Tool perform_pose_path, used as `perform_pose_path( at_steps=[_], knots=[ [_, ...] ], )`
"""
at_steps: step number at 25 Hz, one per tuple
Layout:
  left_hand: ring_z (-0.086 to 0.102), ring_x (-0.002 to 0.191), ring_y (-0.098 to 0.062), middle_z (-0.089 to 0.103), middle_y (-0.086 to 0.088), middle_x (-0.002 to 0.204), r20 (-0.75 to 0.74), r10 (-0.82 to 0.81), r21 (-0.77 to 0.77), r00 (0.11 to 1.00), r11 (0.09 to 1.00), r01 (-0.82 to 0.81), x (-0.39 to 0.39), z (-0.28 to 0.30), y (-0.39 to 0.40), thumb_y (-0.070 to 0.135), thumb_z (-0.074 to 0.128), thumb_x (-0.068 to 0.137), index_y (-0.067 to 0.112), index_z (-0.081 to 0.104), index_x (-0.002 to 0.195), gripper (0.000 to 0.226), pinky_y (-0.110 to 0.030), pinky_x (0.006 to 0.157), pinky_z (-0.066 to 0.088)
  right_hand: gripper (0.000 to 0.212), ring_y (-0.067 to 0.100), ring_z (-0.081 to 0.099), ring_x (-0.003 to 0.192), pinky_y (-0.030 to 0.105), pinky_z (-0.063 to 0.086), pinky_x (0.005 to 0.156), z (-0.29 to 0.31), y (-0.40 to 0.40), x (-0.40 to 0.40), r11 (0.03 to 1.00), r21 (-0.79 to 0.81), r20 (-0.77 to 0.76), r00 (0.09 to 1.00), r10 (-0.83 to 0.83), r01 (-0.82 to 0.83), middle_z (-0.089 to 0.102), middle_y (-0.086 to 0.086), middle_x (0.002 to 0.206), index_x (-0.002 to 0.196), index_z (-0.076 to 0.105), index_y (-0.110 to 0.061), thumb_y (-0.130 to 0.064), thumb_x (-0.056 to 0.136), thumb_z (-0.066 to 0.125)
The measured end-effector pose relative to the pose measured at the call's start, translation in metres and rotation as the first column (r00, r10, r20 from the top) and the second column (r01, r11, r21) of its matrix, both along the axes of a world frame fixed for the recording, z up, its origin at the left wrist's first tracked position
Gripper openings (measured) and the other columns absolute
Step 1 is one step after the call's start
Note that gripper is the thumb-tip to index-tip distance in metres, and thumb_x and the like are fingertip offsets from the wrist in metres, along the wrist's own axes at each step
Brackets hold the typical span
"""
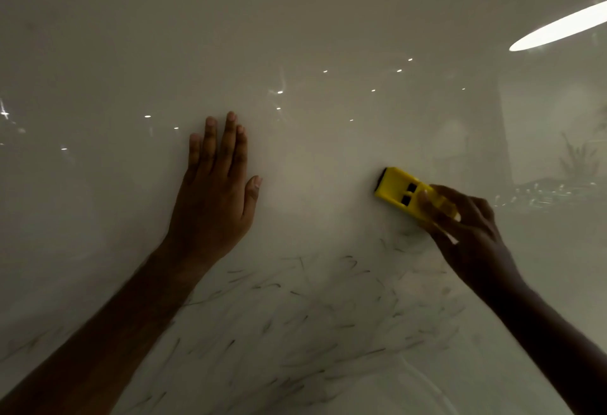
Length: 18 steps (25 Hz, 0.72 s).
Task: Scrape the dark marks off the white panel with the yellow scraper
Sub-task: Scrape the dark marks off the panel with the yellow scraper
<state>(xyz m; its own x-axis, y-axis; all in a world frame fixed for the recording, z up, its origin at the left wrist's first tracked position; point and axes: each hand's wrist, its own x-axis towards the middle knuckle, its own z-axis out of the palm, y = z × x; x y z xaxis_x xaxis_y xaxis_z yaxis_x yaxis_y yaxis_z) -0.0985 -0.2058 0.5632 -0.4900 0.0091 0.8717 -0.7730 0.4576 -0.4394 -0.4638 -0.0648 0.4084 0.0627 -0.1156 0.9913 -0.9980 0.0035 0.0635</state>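
A glossy white panel [312,36] fills the view. Thin dark marks [312,326] streak its lower middle, from below my left wrist across to my right forearm. My right hand [466,227] grips the rear of the yellow scraper [399,189]. The scraper's dark blade edge points up and left and rests on the panel, above the marked patch. My left hand [216,191] lies flat on the panel with its fingers stretched out, left of the scraper and holding nothing.
The panel mirrors a long bright ceiling light [558,26] at the upper right and several small spot lights across the middle. A faint reflection of a plant [578,158] shows at the right edge.
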Motion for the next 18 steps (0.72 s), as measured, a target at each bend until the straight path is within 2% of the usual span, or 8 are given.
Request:
perform_pose_path(
  at_steps=[3,6,8,10,12,14,16,18],
  knots=[
    [0.007,0.165,-0.048,0.008,-0.023,0.179,0.016,0.011,-0.004,1.000,1.000,-0.011,-0.001,-0.001,0.001,0.038,0.032,0.111,-0.005,0.015,0.168,0.073,-0.062,0.134,0.011,0.049,0.045,0.050,0.116,0.054,0.053,0.094,0.016,0.000,-0.015,0.999,-0.030,0.153,0.988,0.018,-0.014,0.056,0.017,0.148,0.150,0.057,-0.024,-0.021,0.103,0.067],
    [0.007,0.165,-0.049,0.008,-0.023,0.179,0.024,0.014,-0.010,1.000,1.000,-0.014,-0.003,-0.001,0.002,0.039,0.032,0.111,-0.004,0.016,0.168,0.073,-0.062,0.134,0.010,0.058,0.043,0.048,0.119,0.048,0.050,0.094,0.044,-0.005,-0.008,0.996,-0.070,0.291,0.953,0.081,-0.063,0.055,0.015,0.150,0.154,0.054,-0.027,-0.017,0.099,0.071],
    [0.007,0.164,-0.049,0.008,-0.023,0.179,0.018,0.015,-0.014,1.000,1.000,-0.015,-0.005,-0.001,0.001,0.040,0.032,0.111,-0.004,0.016,0.168,0.074,-0.062,0.134,0.010,0.052,0.042,0.049,0.120,0.043,0.046,0.100,0.038,-0.009,0.004,0.996,-0.068,0.219,0.973,0.072,-0.058,0.055,0.017,0.149,0.151,0.058,-0.021,-0.012,0.101,0.070],
    [0.007,0.164,-0.050,0.008,-0.022,0.179,0.014,0.012,-0.017,1.000,1.000,-0.011,-0.007,-0.001,0.001,0.039,0.033,0.111,-0.004,0.016,0.168,0.074,-0.062,0.134,0.009,0.047,0.042,0.051,0.118,0.037,0.042,0.104,0.010,-0.008,0.008,0.998,-0.030,0.064,0.997,0.050,-0.048,0.057,0.018,0.147,0.146,0.062,-0.016,-0.020,0.100,0.068],
    [0.007,0.164,-0.049,0.008,-0.022,0.179,0.016,0.010,-0.017,1.000,1.000,-0.009,-0.009,-0.001,0.001,0.039,0.033,0.111,-0.004,0.016,0.168,0.074,-0.062,0.134,0.008,0.044,0.042,0.053,0.117,0.032,0.039,0.106,-0.018,-0.001,-0.001,0.999,0.015,0.027,0.999,0.043,-0.043,0.058,0.017,0.146,0.145,0.062,-0.018,-0.026,0.101,0.067],
    [0.007,0.165,-0.049,0.008,-0.022,0.179,0.019,0.013,-0.013,1.000,1.000,-0.013,-0.008,-0.001,0.001,0.040,0.032,0.111,-0.003,0.015,0.168,0.074,-0.062,0.134,0.009,0.046,0.045,0.054,0.118,0.038,0.041,0.104,-0.026,0.005,-0.017,0.999,-0.005,0.131,0.990,0.043,-0.043,0.059,0.018,0.146,0.143,0.061,-0.022,-0.021,0.099,0.073],
    [0.007,0.165,-0.049,0.008,-0.022,0.179,0.032,0.011,-0.013,0.999,1.000,-0.010,-0.008,-0.001,0.001,0.041,0.032,0.111,-0.003,0.015,0.168,0.075,-0.062,0.134,0.010,0.054,0.049,0.054,0.118,0.044,0.045,0.100,-0.016,0.007,-0.033,0.998,-0.045,0.311,0.949,0.046,-0.033,0.059,0.019,0.145,0.143,0.062,-0.023,-0.011,0.093,0.077],
    [0.006,0.165,-0.049,0.007,-0.021,0.179,0.031,0.008,-0.010,0.999,1.000,-0.008,-0.008,-0.001,0.001,0.041,0.032,0.111,-0.003,0.015,0.169,0.075,-0.062,0.134,0.010,0.054,0.046,0.052,0.119,0.051,0.051,0.095,-0.002,0.005,-0.031,0.997,-0.071,0.408,0.911,0.055,-0.029,0.059,0.018,0.145,0.145,0.063,-0.021,-0.010,0.094,0.077]
  ],
)
